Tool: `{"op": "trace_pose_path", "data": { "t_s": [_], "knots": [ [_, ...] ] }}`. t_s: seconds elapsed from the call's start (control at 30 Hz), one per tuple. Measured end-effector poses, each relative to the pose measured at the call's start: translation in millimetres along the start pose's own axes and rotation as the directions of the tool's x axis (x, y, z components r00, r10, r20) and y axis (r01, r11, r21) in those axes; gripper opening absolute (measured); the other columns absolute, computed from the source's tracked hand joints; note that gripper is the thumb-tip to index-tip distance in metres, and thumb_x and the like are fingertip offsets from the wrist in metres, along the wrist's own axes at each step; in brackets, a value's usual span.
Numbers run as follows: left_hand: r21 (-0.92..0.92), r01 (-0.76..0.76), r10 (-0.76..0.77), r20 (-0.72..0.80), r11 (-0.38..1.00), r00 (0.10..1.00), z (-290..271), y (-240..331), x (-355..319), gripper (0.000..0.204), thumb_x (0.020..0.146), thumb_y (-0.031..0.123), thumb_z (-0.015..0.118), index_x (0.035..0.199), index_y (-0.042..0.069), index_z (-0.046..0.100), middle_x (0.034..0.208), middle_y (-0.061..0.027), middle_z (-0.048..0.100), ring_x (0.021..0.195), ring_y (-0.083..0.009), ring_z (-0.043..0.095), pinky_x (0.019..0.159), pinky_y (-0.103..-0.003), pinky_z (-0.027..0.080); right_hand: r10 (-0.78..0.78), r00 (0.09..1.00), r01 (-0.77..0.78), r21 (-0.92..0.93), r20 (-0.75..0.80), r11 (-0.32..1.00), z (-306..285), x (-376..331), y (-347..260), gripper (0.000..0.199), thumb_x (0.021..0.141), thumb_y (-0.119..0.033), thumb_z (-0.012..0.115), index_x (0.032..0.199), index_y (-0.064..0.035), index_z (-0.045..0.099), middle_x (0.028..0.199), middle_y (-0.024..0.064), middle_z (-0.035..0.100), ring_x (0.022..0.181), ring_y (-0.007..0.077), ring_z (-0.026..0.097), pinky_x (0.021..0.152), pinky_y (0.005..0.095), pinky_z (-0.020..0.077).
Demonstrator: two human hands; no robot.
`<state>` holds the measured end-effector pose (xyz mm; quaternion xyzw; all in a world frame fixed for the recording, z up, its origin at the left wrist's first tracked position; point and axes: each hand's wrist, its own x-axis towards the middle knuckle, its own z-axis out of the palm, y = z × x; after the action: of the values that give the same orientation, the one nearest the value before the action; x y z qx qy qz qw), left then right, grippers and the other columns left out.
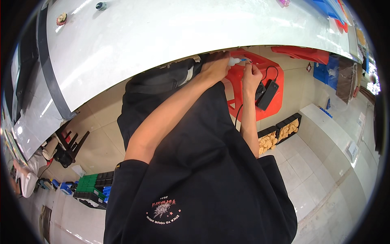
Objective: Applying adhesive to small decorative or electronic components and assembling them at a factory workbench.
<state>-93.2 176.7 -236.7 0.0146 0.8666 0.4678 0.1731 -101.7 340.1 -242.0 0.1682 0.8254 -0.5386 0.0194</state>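
Over the red plastic stool (276, 83), my left hand (219, 65) is closed round a small white squeeze bottle (234, 61) with a thin blue nozzle. The nozzle points right, toward my right hand (252, 74). Thumb and fingers of the right hand are pinched together around a tiny dark and reddish piece (250, 62), too small to name. The nozzle tip is close to that piece; I cannot tell whether they touch. The table edge partly hides my left fingers. A black power adapter (268, 95) with a cable lies on the stool beside my right wrist.
The white table (183, 32) spans the front, with a small dark-capped jar (101, 6) and a brownish round piece (61, 18) at its far left. Black crates of tan pieces (288, 128) stand on the floor at right. Green crates (87, 184) and another person's arm (29, 181) are at left.
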Motion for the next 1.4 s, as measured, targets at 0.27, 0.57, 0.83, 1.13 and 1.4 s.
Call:
{"op": "trace_pose_path", "data": {
  "t_s": [0.27,0.57,0.83,1.13,1.4],
  "knots": [
    [-0.024,0.085,-0.084,0.041,0.996,0.996,-3,5,1,0.034,0.082,0.02,0.06,0.11,0.006,0.048,0.115,-0.0148,0.053,0.108,-0.0335,0.051,0.085,-0.043,0.044,0.216,0.97,-0.212,-0.049,0.107,0.976,-6,-39,20,0.046,0.09,-0.036,0.058,0.058,-0.0037,0.047,0.055,-0.0046,0.04,0.054,0.0047,0.034,0.048,0.024,0.0258],
    [0.006,0.057,-0.057,-0.013,0.998,0.998,-2,1,-1,0.036,0.08,0.02,0.062,0.109,0.002,0.05,0.114,-0.0172,0.055,0.106,-0.0341,0.053,0.085,-0.043,0.045,0.249,0.945,-0.268,0.064,0.21,0.961,-2,-105,30,0.047,0.092,-0.038,0.053,0.059,-0.0052,0.047,0.057,-0.004,0.038,0.054,0.0059,0.031,0.051,0.0233,0.0248],
    [0.019,-0.029,0.031,-0.094,0.999,0.995,6,-5,2,0.033,0.081,0.019,0.062,0.107,0.004,0.052,0.107,-0.0177,0.059,0.098,-0.0347,0.058,0.083,-0.043,0.046,0.086,0.977,-0.035,0.247,-0.197,0.968,-27,-81,-47,0.015,0.094,-0.021,0.042,0.094,-0.0087,0.05,0.074,0.0028,0.052,0.05,0.0068,0.041,0.042,0.0193,0.0317],
    [-0.261,-0.07,0.083,0.041,0.963,0.996,71,-73,28,0.054,0.088,0.03,0.052,0.135,0.009,0.036,0.129,-0.0225,0.047,0.117,-0.035,0.049,0.096,-0.043,0.04,-0.735,0.678,0.725,-0.158,-0.01,0.671,4,-61,-243,0.014,0.082,0.0,0.061,0.096,-0.0011,0.06,0.085,0.0085,0.063,0.075,0.0158,0.06,0.068,0.0256,0.0489],
    [-0.18,-0.329,0.357,0.157,0.927,0.921,85,-71,45,0.056,0.087,0.033,0.054,0.135,0.009,0.037,0.126,-0.0216,0.05,0.116,-0.0351,0.05,0.095,-0.043,0.041,-0.783,0.601,0.777,-0.35,0.163,0.523,47,-37,-257,0.023,0.071,-0.011,0.07,0.093,-0.0097,0.064,0.084,0.0058,0.059,0.075,0.0237,0.055,0.069,0.0361,0.0427]
  ]
}}
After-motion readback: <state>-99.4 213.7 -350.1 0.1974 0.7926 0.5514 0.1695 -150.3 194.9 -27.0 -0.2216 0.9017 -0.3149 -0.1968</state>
